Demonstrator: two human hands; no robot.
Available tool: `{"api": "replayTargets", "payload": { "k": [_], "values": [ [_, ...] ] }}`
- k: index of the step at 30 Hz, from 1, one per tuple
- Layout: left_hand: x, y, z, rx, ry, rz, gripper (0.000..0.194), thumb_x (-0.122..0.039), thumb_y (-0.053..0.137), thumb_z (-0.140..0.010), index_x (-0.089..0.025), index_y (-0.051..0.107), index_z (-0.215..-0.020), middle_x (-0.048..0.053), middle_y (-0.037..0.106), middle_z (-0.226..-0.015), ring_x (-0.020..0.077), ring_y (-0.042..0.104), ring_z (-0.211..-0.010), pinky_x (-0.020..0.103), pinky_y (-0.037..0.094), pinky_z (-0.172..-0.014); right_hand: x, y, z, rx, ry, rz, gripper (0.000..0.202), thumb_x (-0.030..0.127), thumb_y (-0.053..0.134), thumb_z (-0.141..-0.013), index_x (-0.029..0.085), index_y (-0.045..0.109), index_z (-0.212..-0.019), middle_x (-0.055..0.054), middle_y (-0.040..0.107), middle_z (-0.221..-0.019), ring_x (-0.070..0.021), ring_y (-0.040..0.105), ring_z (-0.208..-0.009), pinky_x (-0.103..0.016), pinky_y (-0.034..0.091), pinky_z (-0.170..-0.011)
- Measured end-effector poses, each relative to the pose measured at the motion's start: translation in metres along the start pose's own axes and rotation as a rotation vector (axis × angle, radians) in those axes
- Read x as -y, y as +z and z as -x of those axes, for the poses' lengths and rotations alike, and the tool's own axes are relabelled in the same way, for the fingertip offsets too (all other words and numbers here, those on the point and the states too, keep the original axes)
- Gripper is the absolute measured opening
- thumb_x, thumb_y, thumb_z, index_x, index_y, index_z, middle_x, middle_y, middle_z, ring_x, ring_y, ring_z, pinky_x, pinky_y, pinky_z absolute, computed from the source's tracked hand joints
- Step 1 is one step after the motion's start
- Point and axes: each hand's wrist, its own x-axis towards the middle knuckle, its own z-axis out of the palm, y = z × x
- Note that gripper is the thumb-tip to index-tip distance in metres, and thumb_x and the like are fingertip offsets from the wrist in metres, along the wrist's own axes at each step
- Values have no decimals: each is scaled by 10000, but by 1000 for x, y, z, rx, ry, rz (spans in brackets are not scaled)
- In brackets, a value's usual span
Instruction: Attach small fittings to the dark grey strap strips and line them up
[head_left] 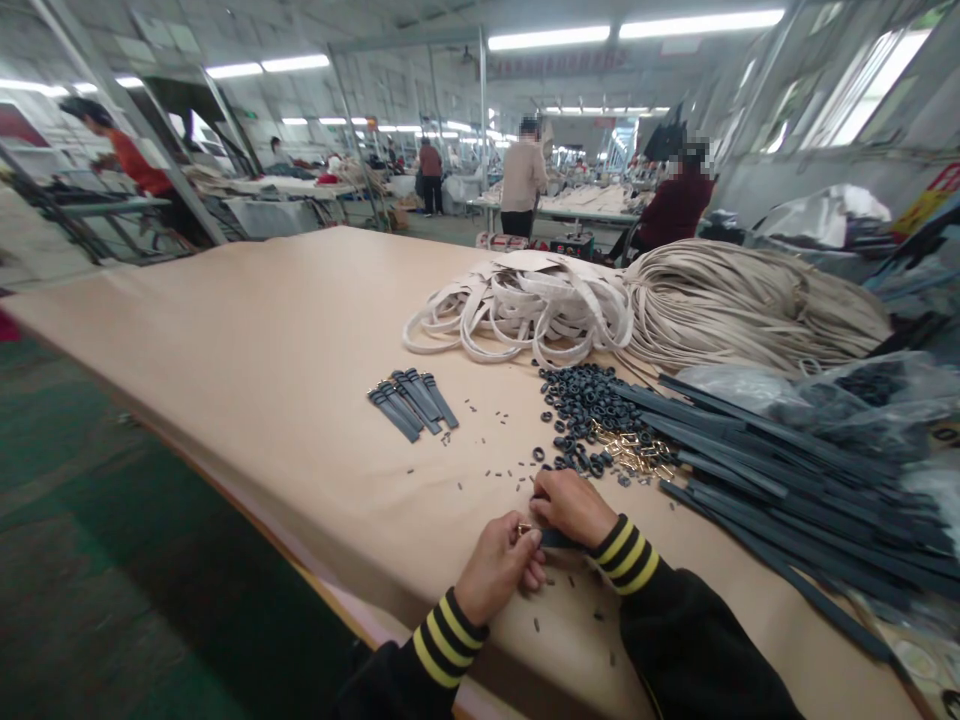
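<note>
A dark blue-grey strap (556, 539) with a small gold buckle (524, 527) at its end is pinched in my left hand (495, 565), near the table's front edge. Close beside it, my right hand (576, 505) is closed with fingertips down by the strap; what they grip is hidden. Ahead of both hands lie loose dark strap loops (592, 400) in a heap and a pile of gold buckles (634, 452). Several short straps with gold buckles (412, 402) lie side by side further left.
Long dark strips (795, 490) spread over the right side of the table (262, 340). Behind them are a clear plastic bag (885, 385), coiled beige straps (750, 295) and looped pale bands (525, 305). Tiny dark pieces are scattered around. Several people work in the background.
</note>
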Motion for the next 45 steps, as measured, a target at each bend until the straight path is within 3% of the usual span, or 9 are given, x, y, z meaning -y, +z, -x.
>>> {"api": "replayTargets", "payload": {
  "k": [5, 9, 18, 27, 33, 37, 40, 42, 45],
  "values": [
    [0, 2, -7, -56, 37, 26, 294, -417, 516, -738, -133, 443, -723, 14, 590, -552, 77, 526, -387, 158, 394, -367, -28, -13, 36, -115, -8, -380, 109, 259, 483, -783, 172, 544, -759, 5, 569, -633, -125, 524, -583, -220, 373, -558],
    [-3, 8, -13, -56, 66, 66, 284, -400, 539, -723, -134, 439, -724, 14, 595, -578, 75, 535, -411, 165, 415, -392, -38, -2, 59, -74, 49, -583, 80, 235, 488, -772, 172, 532, -748, 21, 549, -601, -114, 506, -532, -211, 372, -508],
    [-5, 14, -12, 24, 95, 81, 268, -387, 541, -730, -143, 433, -719, 1, 586, -509, 75, 510, -379, 163, 395, -384, -27, 10, 59, -70, 59, -806, 76, 199, 512, -748, 149, 565, -728, 8, 569, -607, -117, 503, -549, -210, 387, -519],
    [9, 18, -13, -44, 108, -14, 315, -454, 378, -818, -162, 451, -724, -3, 565, -490, 124, 559, -414, 198, 425, -385, -10, 23, 58, -239, 47, -673, 64, 145, 534, -726, 159, 595, -718, -7, 595, -686, -138, 532, -647, -232, 401, -612],
    [5, 14, -11, 2, 150, -83, 270, -414, 486, -777, -146, 458, -759, -24, 543, -503, 82, 500, -390, 168, 398, -375, -6, 18, 62, -226, -10, -579, 86, 137, 501, -753, 169, 565, -801, -25, 605, -743, -155, 550, -701, -249, 417, -651],
    [3, 13, -12, 35, 114, -125, 285, -428, 489, -768, -147, 452, -739, -49, 500, -447, 58, 431, -325, 137, 317, -316, -22, 0, 73, -103, -183, -496, 278, 103, 490, -737, 180, 529, -1001, -51, 588, -918, -167, 545, -817, -269, 427, -725],
    [1, 14, -12, 21, 78, -146, 291, -437, 494, -758, -149, 456, -740, -49, 504, -465, 51, 415, -316, 132, 296, -297, -45, -12, 79, -189, -119, -377, 334, 170, 486, -775, 166, 475, -1109, -86, 554, -1039, -181, 529, -888, -297, 413, -784],
    [0, 14, -12, 27, 61, -136, 290, -437, 500, -748, -152, 448, -738, -44, 519, -492, 51, 421, -323, 134, 301, -294, -59, -18, 80, -189, -64, -271, 270, 232, 500, -783, 148, 526, -1039, -99, 573, -1005, -205, 525, -905, -313, 402, -785],
    [-2, 14, -12, 46, 54, -120, 280, -426, 502, -745, -153, 437, -741, -37, 532, -509, 51, 436, -340, 131, 311, -302, -71, -22, 78, 43, -68, -217, 174, 267, 472, -801, 153, 600, -828, -63, 629, -776, -183, 562, -716, -273, 408, -636]
  ]
}}
